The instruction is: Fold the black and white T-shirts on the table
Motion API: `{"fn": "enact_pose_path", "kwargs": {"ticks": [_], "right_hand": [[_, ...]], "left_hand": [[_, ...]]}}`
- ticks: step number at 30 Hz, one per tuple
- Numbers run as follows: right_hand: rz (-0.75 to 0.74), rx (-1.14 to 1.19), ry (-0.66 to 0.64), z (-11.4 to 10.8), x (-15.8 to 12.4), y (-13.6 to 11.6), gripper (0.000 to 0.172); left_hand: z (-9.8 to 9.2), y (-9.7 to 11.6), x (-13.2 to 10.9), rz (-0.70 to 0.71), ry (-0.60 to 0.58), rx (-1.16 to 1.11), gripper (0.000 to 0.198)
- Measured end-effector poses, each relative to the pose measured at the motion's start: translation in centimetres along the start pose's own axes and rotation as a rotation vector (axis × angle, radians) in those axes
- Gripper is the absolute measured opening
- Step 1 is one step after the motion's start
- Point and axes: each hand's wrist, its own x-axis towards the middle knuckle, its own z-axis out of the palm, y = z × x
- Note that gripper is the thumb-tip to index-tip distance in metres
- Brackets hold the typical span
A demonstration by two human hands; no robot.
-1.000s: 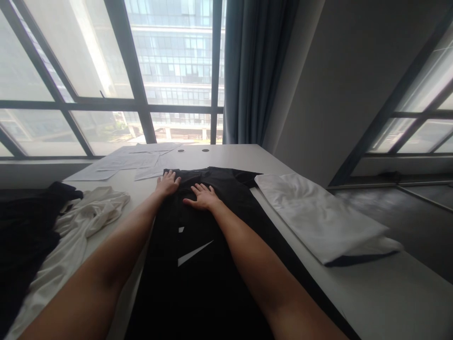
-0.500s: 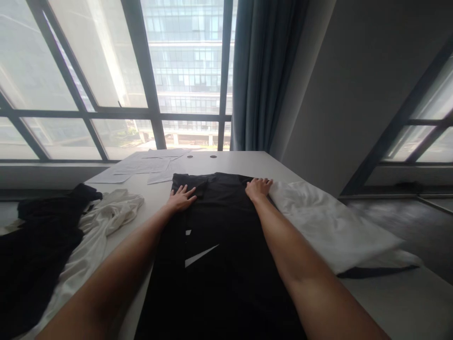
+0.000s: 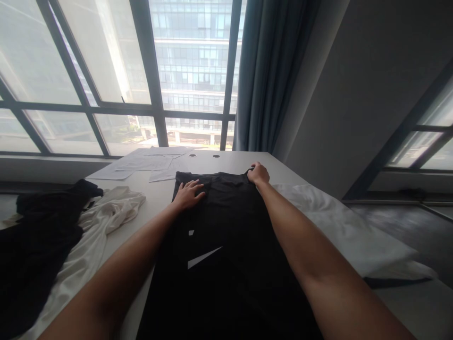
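Note:
A black T-shirt [image 3: 233, 264] with a cut-off pale print lies stretched lengthwise on the white table, its left side folded over. My left hand [image 3: 189, 194] rests on its upper left part, fingers spread over the cloth. At the far right corner, my right hand [image 3: 258, 173] pinches the T-shirt's edge, which is lifted slightly. Some fingertips of that hand are hidden behind the fabric. Just right of my right forearm lies a white garment [image 3: 329, 222] with a dark edge beneath it.
Loose paper sheets [image 3: 145, 163] lie at the table's far left. Crumpled white cloth [image 3: 113, 212] and dark clothing [image 3: 46, 241] are heaped on the left. Past the table [image 3: 247, 158] are a window [image 3: 193, 71] and a blue-grey curtain [image 3: 269, 80].
My right hand has moved slightly away from me and curled around the T-shirt's corner, raising it. My left hand has shifted slightly right on the cloth. The view has turned a little.

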Motion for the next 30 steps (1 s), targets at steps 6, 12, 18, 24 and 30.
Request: {"fn": "enact_pose_path", "kwargs": {"ticks": [6, 12, 18, 24, 30], "right_hand": [[-0.2, 0.227, 0.095, -0.3, -1.6, -5.4, 0.037], [-0.734, 0.408, -0.314, 3.4, -5.5, -10.9, 0.061], [-0.542, 0.161, -0.403, 4.5, -6.1, -8.5, 0.032], [-0.606, 0.009, -0.518, 5.6, -7.0, -5.8, 0.054], [-0.523, 0.001, -0.45, 5.9, -8.2, -5.9, 0.07]], "left_hand": [[-0.3, -1.6, -0.4, 0.008, 0.052, -0.103, 0.04], [-0.2, -1.4, -1.0, -0.029, 0.046, -0.137, 0.04], [-0.8, -0.6, -1.6, -0.209, 0.173, -0.197, 0.047], [0.2, -0.7, -0.8, -0.072, 0.15, -0.156, 0.045], [0.1, -1.1, 0.1, 0.071, 0.333, -0.115, 0.054]]}}
